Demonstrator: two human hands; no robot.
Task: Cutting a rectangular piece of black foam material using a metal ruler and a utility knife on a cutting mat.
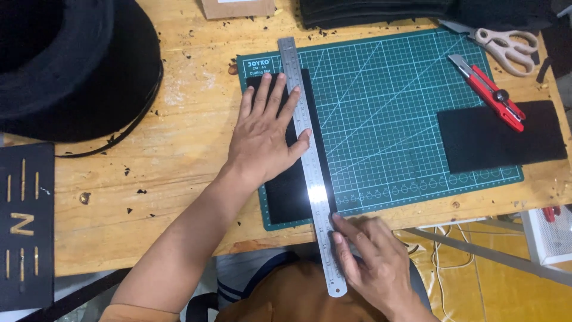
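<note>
Flat, open left hand [262,134] on black felt [295,179]; right hand [372,262] fingertips pinching steel ruler [310,161].

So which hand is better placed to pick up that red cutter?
Probably the right hand: it only touches the ruler's near end, on the cutter's side. The left hand is pressing ruler and black sheet flat.
</note>
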